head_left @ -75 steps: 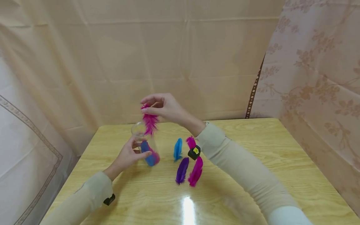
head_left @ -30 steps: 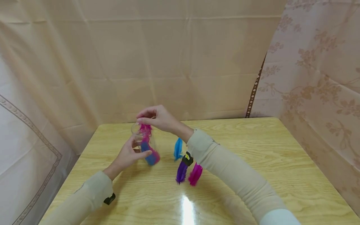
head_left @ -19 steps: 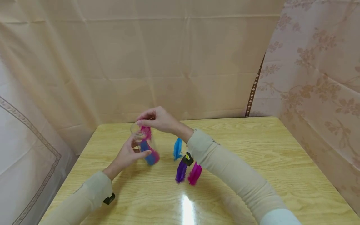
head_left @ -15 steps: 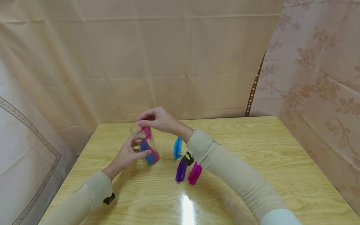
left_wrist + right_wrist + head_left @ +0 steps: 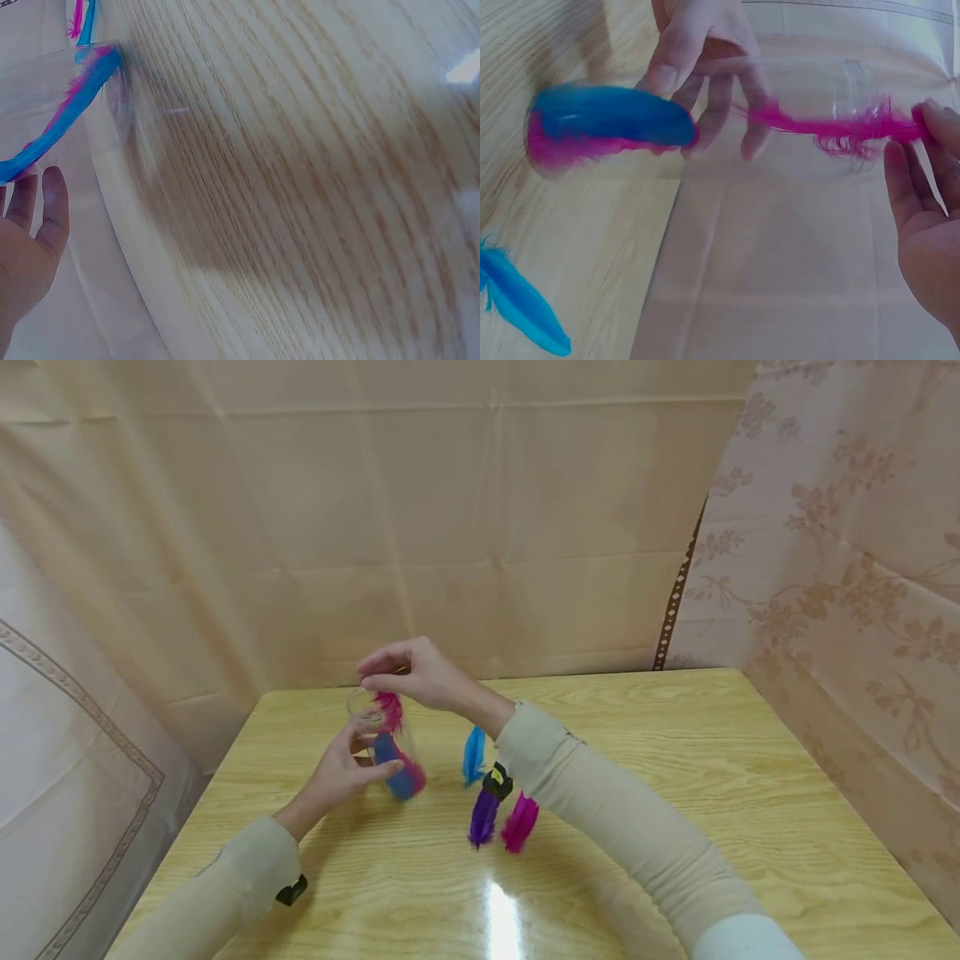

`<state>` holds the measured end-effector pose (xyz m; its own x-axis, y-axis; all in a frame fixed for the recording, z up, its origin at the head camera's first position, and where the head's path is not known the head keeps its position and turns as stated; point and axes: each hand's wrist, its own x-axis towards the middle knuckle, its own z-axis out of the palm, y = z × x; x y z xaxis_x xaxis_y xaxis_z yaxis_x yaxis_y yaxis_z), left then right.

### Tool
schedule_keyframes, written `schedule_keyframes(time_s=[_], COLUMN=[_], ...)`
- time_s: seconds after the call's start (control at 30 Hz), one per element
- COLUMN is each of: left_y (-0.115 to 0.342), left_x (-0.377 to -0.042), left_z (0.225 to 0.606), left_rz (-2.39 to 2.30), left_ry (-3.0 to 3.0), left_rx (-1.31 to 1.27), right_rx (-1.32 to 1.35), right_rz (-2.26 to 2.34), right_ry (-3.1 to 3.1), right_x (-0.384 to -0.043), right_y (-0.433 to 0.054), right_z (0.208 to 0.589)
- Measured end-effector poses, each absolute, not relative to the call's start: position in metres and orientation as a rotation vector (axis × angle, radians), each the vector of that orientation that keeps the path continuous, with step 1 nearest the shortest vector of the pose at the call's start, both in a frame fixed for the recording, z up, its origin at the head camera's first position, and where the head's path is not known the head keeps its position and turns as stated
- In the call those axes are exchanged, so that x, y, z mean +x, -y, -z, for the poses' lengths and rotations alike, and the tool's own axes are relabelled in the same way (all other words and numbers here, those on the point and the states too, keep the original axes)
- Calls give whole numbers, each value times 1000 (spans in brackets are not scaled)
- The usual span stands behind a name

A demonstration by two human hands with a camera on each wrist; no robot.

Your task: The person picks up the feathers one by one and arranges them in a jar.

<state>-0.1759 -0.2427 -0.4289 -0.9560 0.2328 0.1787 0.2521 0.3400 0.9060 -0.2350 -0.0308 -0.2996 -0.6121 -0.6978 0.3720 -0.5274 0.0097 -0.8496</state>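
My left hand (image 5: 337,770) grips a clear jar (image 5: 731,166) around its side, and the jar stands on the table. Inside, at the bottom, lie a blue feather (image 5: 615,116) and a pink feather (image 5: 574,154). At the jar's mouth, my right hand (image 5: 422,672) pinches the end of another magenta feather (image 5: 795,126) between thumb and fingers. Most of that feather hangs within the jar's neck, its tip pointing down. The left wrist view catches only part of the left hand (image 5: 30,240) and the jar's lower end.
Right of the jar, a blue feather (image 5: 474,756), a purple feather (image 5: 483,820) and a magenta feather (image 5: 520,824) lie on the wooden table (image 5: 637,760). The right sleeve passes above them. Beige cloth (image 5: 450,527) hangs behind the table.
My right hand has come down and slightly left, lowering the magenta feather from above the jar into its mouth. A magenta feather on the table is now hidden behind the sleeve. The left hand stays put.
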Motion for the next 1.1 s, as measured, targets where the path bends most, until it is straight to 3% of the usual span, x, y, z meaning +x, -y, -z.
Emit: schedule_keyframes(time_s=[1.1], left_y=[243], left_x=[-177], left_z=[432], left_rz=[1737], left_ry=[2531], left_rx=[-505], right_rx=[-1223], right_rz=[1613], right_ry=[-2127], right_x=[-236], right_y=[36], right_z=[321])
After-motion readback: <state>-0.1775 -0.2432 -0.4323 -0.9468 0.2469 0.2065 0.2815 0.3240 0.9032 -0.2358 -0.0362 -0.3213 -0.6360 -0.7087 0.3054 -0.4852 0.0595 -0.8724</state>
